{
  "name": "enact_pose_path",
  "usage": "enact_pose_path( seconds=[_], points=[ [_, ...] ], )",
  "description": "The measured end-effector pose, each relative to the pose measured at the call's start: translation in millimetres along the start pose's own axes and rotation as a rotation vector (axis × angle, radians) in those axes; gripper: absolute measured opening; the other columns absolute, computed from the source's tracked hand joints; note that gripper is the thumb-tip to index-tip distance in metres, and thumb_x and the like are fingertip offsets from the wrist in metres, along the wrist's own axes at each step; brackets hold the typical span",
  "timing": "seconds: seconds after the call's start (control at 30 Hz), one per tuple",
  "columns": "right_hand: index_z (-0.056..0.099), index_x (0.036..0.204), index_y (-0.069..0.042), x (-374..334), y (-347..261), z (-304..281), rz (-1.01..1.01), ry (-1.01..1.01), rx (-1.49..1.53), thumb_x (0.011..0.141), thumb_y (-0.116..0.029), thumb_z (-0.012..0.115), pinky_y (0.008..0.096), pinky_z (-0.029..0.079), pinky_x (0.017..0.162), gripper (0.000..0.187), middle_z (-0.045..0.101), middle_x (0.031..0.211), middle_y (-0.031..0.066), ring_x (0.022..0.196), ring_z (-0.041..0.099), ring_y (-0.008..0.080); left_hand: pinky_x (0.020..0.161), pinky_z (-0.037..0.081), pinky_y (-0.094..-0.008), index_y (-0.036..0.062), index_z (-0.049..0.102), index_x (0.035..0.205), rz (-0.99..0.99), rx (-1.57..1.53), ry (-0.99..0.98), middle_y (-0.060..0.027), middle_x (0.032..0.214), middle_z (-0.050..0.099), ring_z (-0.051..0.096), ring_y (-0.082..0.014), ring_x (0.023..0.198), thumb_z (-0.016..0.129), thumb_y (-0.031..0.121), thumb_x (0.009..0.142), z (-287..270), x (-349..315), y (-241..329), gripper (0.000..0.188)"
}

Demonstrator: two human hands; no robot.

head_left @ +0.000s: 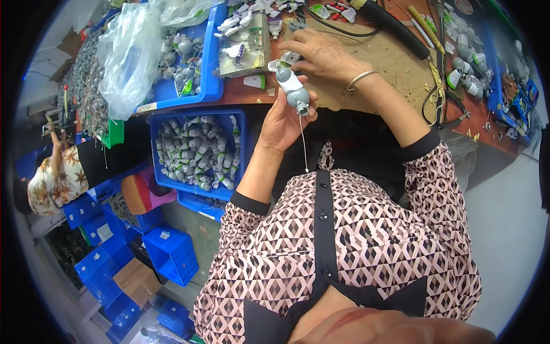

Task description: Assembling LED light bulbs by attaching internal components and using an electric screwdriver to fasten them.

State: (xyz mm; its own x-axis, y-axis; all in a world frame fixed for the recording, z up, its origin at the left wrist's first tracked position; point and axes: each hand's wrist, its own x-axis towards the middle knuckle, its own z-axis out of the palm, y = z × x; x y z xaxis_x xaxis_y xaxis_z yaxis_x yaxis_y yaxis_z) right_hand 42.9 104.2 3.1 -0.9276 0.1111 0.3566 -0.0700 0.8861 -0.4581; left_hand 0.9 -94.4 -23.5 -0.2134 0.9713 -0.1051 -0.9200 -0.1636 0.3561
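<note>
My left hand (276, 125) is closed round a jointed grey-and-white plastic toy limb (293, 90), held over the table's front edge. A thin white cord (304, 143) hangs down from its lower grey end. At the limb's upper end, my right hand (326, 54) has its thumb and fingers closed about a small white-and-grey end piece (290, 58). Part of that piece is hidden by the fingers. Beyond it, a cardboard sheet (366, 74) covers the middle of the table.
Left of my arm stands a blue crate (153, 135) of similar limbs. A blue tray (215, 69) and a clear plastic bag (129, 63) lie above it. A soldering-iron-like black handle (395, 31) and pliers (456, 109) lie at right. Another person (57, 180) works at far left.
</note>
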Motion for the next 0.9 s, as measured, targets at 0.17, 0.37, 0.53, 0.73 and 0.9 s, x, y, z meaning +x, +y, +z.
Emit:
enact_pose_path(
  seconds=[0.17,0.37,0.53,0.73,0.9],
  points=[
    [0.061,0.110,-0.014,1,6,11,-0.038,-0.005,-0.089,0.079,-0.017,0.070,0.0392,0.048,0.085,0.033,0.055,0.104,0.0073,0.104,0.055,0.0279,0.079,0.045,-0.0350,0.0099,0.040,0.139,-0.014,-0.024,-0.022,-0.0127,0.108,0.061,0.059,-0.0215,0.088,0.043,0.043,0.100,0,-1,6,0.051],
    [0.061,0.110,-0.010,-25,2,-8,0.011,0.097,-0.037,0.079,-0.015,0.070,0.0392,0.047,0.084,0.032,0.055,0.104,0.0080,0.098,0.057,0.0281,0.080,0.045,-0.0361,0.0097,0.039,0.139,0.002,0.039,-0.004,-0.0126,0.108,0.060,0.059,-0.0217,0.087,0.040,0.043,0.101,1,3,4,0.050],
    [0.061,0.109,-0.008,-53,-4,-27,0.059,0.144,-0.051,0.080,-0.015,0.070,0.0409,0.048,0.083,0.032,0.056,0.104,0.0103,0.098,0.057,0.0300,0.081,0.045,-0.0369,0.0081,0.039,0.139,-0.055,-0.011,-0.064,-0.0122,0.109,0.060,0.059,-0.0215,0.090,0.040,0.041,0.102,-3,13,-2,0.050],
    [0.062,0.108,-0.007,-127,-38,-71,0.101,0.219,-0.039,0.077,-0.018,0.073,0.0407,0.047,0.083,0.034,0.058,0.105,0.0124,0.096,0.057,0.0315,0.076,0.045,-0.0345,0.0081,0.040,0.137,-0.053,-0.006,0.008,-0.0029,0.121,0.057,0.057,-0.0198,0.102,0.047,0.037,0.100,-11,20,8,0.048],
    [0.063,0.105,-0.007,-256,-51,-106,0.418,0.278,-0.186,0.075,-0.016,0.074,0.0398,0.046,0.080,0.034,0.061,0.103,0.0097,0.093,0.058,0.0306,0.077,0.039,-0.0362,0.0104,0.040,0.137,-0.118,0.141,-0.103,-0.0105,0.103,0.057,0.049,-0.0216,0.082,0.050,0.045,0.097,7,57,5,0.054]
  ],
)
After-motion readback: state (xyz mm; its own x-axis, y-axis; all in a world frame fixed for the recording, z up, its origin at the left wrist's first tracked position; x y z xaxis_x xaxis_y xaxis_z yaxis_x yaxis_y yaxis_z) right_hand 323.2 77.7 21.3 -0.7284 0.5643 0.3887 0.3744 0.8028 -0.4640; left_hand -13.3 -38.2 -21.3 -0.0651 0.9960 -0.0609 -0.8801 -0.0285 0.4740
